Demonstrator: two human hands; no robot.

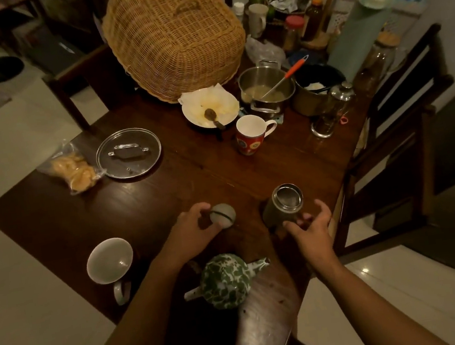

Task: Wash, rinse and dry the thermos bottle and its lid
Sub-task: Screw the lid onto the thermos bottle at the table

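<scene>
The thermos bottle [283, 205], dark metal with its mouth uncovered, stands upright on the wooden table [163, 187] near its right edge. Its pale round lid [224, 215], crossed by a dark band, sits on the table to the left of the bottle. My left hand [193, 230] grips the lid from the left, fingers curled round it. My right hand [310, 223] hovers just in front of the bottle's base with fingers spread and relaxed, holding nothing.
A green-patterned teapot [225, 282] and a grey mug [109, 261] stand near the front edge. Further back are a red mug [250, 135], a glass pot lid [129, 153], a plate [211, 108], a steel pot [266, 86] and a wicker cover [173, 35]. A chair [399, 146] stands at the right.
</scene>
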